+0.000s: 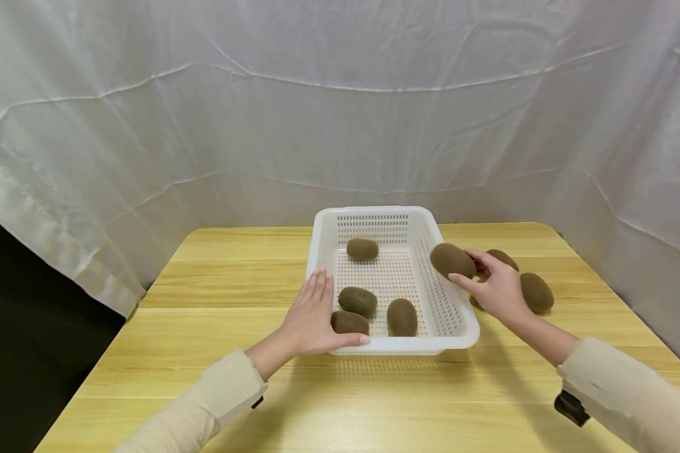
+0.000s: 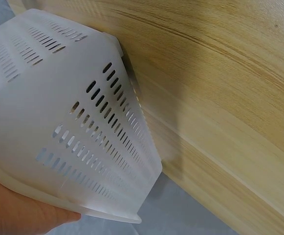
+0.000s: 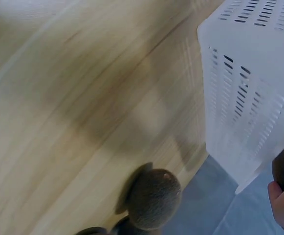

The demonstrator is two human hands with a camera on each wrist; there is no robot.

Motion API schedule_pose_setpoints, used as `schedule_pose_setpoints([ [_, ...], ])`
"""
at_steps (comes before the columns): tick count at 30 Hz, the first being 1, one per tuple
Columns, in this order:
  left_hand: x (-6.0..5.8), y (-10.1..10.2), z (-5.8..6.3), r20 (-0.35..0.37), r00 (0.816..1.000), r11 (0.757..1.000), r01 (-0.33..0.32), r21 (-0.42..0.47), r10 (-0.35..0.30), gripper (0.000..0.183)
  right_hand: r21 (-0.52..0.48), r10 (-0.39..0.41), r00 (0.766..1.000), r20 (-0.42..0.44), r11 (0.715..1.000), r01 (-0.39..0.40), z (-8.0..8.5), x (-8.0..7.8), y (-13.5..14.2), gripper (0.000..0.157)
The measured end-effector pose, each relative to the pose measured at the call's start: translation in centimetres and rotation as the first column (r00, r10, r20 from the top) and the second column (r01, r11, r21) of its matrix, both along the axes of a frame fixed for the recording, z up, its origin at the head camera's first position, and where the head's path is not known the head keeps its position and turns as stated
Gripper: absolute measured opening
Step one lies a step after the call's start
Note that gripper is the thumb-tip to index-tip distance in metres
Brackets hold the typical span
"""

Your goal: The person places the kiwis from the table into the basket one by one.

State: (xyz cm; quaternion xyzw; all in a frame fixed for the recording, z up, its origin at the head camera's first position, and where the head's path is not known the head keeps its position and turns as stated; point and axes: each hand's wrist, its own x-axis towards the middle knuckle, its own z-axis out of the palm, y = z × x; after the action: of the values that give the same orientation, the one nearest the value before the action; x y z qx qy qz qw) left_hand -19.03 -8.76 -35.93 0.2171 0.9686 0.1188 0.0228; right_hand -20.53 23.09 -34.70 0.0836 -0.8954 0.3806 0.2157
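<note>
Left hand (image 1: 311,321), fingers extended, rests over basket (image 1: 419,344) rim at near-left corner, likely steadying it. Right hand (image 1: 501,292) pinches kiwi (image 1: 451,260) at basket's right rim, probably keeping it clear. Four kiwis (image 1: 362,250) inside basket; more kiwis (image 1: 536,293) right of basket.

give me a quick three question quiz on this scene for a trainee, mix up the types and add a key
1. How many kiwis lie inside the basket in the head view?

2. True or false: the left hand is holding a kiwi.

3. In the head view, the loose kiwis on the table lie:
a) left of the basket
b) right of the basket
c) between the basket and the person

Key:
1. Four.
2. False: it rests on the basket's rim, while the right hand holds a kiwi.
3. b
</note>
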Motion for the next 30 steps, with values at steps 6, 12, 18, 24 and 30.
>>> schedule_pose_setpoints([
  [6,0.1,-0.1,0.0,-0.003,1.000,1.000,-0.001,0.013,0.001,0.122,0.055,0.070,0.996,0.061,0.996,-0.073,-0.1,-0.8,-1.4,0.052],
  [12,0.0,-0.1,-0.1,0.011,1.000,1.000,0.000,0.022,0.000,0.122,0.118,0.148,0.984,0.095,0.980,-0.159,-0.4,-1.3,-2.4,0.051],
  [18,0.1,-0.1,0.0,0.006,1.000,1.000,0.002,0.021,-0.002,0.121,0.231,0.212,0.971,0.111,0.945,-0.233,-0.3,-2.0,-3.0,0.049],
  [24,0.1,0.0,0.0,0.003,1.000,1.000,0.001,0.015,-0.001,0.121,0.342,0.256,0.958,0.129,0.895,-0.285,-0.7,-2.3,-3.4,0.047],
  [30,0.1,0.0,0.1,0.001,1.000,1.000,0.000,0.010,0.000,0.121,0.305,0.259,0.959,0.116,0.910,-0.283,-0.5,-2.2,-3.4,0.031],
])
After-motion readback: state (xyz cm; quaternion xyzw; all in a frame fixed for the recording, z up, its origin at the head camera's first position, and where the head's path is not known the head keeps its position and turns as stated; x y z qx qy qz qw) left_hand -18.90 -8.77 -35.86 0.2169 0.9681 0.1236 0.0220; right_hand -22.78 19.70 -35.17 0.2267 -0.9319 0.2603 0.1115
